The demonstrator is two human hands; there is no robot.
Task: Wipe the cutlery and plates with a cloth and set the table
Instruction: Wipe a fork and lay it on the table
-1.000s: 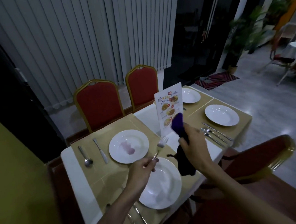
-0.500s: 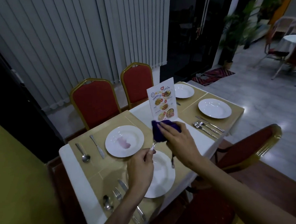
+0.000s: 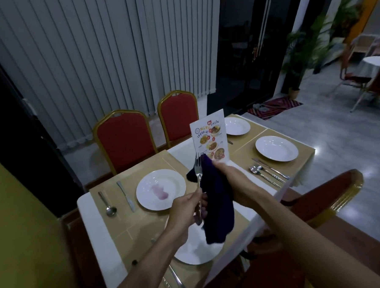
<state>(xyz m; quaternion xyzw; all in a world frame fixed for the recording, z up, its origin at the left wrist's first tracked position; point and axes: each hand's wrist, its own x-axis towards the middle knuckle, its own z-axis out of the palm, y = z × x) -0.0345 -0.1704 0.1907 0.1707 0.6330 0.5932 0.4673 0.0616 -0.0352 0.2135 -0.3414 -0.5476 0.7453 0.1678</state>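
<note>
Cloth has slid off the fork tines since half a second ago; it was bunched over them, now it hangs long behind the shaft, tines bare and pointing up. Left hand holds the fork handle, fingers wrapped around it, fork near upright above the near plate. Right hand grips the dark purple cloth at its top edge, fingers closed on the fabric; cloth touches the back of the fork just under the tines, I think, view is soft there. Both hands are raised over the desk, in front of the standing menu card.

Far-left plate has a pinkish smear in its bowl; knife and spoon lie left of it on the tan placemat. Two more plates, and, sit at the right end, with a cutlery set beside the nearer one. More cutlery lies at the bottom edge, mostly hidden by the left forearm. Two red chairs stand across the desk.
</note>
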